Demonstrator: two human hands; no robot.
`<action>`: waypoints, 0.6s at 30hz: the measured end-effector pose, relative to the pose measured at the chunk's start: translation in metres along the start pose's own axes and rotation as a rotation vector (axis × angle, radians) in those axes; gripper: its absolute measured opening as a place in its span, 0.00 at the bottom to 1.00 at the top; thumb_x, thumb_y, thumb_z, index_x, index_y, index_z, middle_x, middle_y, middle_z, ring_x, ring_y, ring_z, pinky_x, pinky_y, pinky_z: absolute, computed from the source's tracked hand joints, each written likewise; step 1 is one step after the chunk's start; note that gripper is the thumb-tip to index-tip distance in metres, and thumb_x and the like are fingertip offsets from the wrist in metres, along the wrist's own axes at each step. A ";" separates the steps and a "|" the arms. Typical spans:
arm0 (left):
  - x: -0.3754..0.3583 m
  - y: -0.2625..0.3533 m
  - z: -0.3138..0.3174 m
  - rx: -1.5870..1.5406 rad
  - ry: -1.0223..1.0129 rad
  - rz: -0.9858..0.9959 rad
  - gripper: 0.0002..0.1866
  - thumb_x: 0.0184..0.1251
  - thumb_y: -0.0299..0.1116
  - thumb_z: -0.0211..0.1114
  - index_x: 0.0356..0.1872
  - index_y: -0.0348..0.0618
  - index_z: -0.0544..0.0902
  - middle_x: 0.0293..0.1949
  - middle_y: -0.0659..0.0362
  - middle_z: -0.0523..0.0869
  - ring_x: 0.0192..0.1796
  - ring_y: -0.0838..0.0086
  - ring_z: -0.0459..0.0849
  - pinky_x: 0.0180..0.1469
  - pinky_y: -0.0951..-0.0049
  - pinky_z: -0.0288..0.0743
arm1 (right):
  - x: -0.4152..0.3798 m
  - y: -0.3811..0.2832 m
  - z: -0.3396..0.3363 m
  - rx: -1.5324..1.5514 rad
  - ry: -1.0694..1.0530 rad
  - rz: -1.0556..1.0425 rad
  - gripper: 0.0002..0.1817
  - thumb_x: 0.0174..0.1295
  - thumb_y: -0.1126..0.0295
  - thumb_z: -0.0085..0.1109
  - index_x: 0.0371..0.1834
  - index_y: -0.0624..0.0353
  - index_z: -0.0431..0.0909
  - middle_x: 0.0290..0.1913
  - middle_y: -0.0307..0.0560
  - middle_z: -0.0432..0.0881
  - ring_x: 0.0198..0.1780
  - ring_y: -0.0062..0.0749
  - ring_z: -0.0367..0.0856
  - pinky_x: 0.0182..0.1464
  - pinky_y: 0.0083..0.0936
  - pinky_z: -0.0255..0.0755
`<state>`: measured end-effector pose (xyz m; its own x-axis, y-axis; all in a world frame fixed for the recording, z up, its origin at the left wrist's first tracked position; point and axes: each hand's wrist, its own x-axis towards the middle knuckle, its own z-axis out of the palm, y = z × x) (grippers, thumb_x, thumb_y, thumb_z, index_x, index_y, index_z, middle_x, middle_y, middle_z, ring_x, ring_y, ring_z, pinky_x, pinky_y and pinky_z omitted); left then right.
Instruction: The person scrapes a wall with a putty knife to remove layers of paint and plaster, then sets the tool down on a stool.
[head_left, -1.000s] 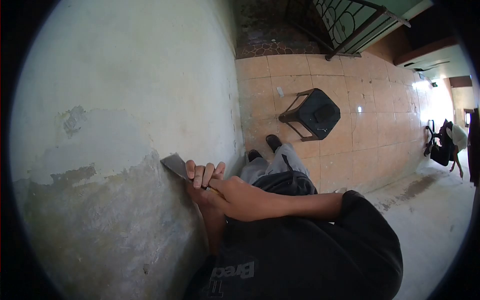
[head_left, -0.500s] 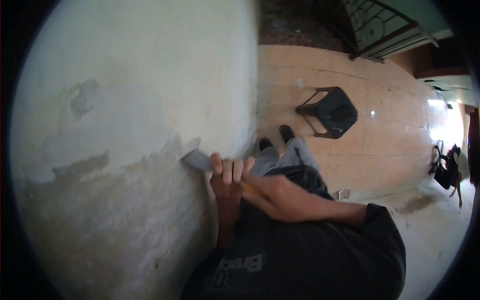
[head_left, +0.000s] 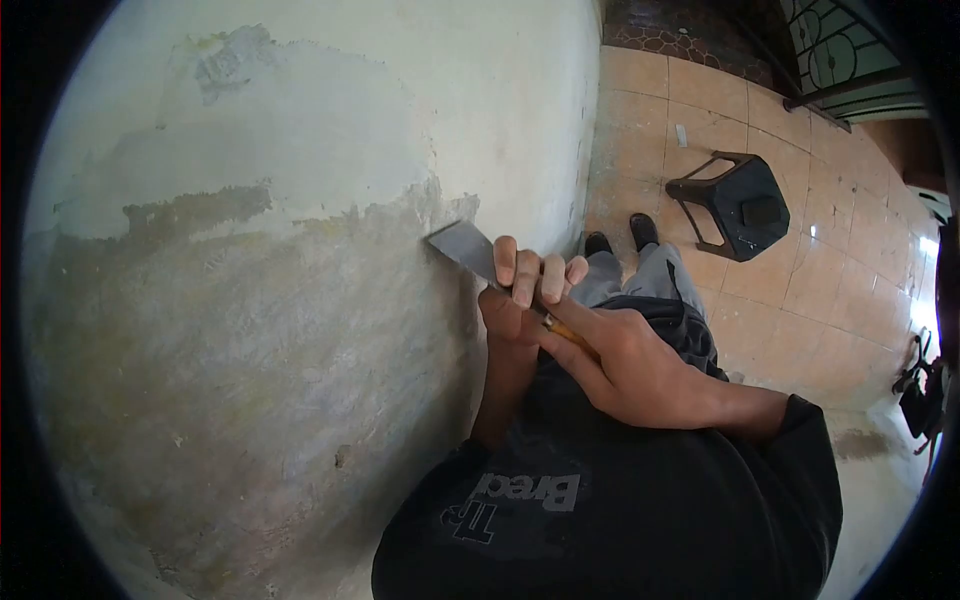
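Note:
A scraper (head_left: 463, 248) with a flat metal blade and a yellowish handle is held in both my hands. Its blade edge meets the wall (head_left: 300, 330) at the border between smooth pale paint and the rough, stripped, grey-brown part. My left hand (head_left: 508, 310) is closed around the scraper near the blade, its fingers curled over the top. Behind it, my right hand (head_left: 640, 372) wraps the handle, which shows only in part between the fingers. The two hands are close together, in front of my black shirt.
A black plastic stool (head_left: 755, 210) stands on the tiled floor (head_left: 720, 120) beyond my feet (head_left: 643, 232). Farther back is a metal railing (head_left: 850, 85). A black bag (head_left: 920, 405) is by the right side. A small pale scrap (head_left: 681, 135) lies on the tiles.
My view has shifted, so the wall, hands and stool appear farther right and higher. Both hands keep their hold on the scraper, its blade at nearly the same patch of wall.

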<state>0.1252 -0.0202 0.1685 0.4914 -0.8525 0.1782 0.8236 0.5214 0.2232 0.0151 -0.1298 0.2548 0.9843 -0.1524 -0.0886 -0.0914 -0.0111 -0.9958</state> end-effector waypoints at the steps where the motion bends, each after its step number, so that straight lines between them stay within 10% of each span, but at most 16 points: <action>1: 0.001 0.000 0.003 0.002 0.006 0.003 0.06 0.67 0.26 0.56 0.35 0.55 0.73 0.27 0.70 0.81 0.35 0.76 0.77 0.52 0.64 0.57 | -0.003 -0.003 0.001 -0.005 0.013 -0.004 0.10 0.67 0.70 0.51 0.42 0.67 0.69 0.25 0.63 0.78 0.29 0.59 0.80 0.31 0.44 0.71; 18: 0.020 0.000 0.005 -0.054 0.077 0.119 0.05 0.68 0.27 0.51 0.36 0.53 0.74 0.25 0.67 0.81 0.37 0.75 0.77 0.54 0.63 0.58 | 0.007 -0.011 0.008 0.048 0.036 0.059 0.15 0.66 0.72 0.52 0.51 0.73 0.72 0.25 0.67 0.77 0.29 0.56 0.81 0.31 0.37 0.71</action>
<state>0.1339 -0.0369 0.1770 0.6052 -0.7861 0.1258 0.7712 0.6181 0.1522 0.0238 -0.1227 0.2646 0.9714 -0.1864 -0.1470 -0.1409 0.0459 -0.9890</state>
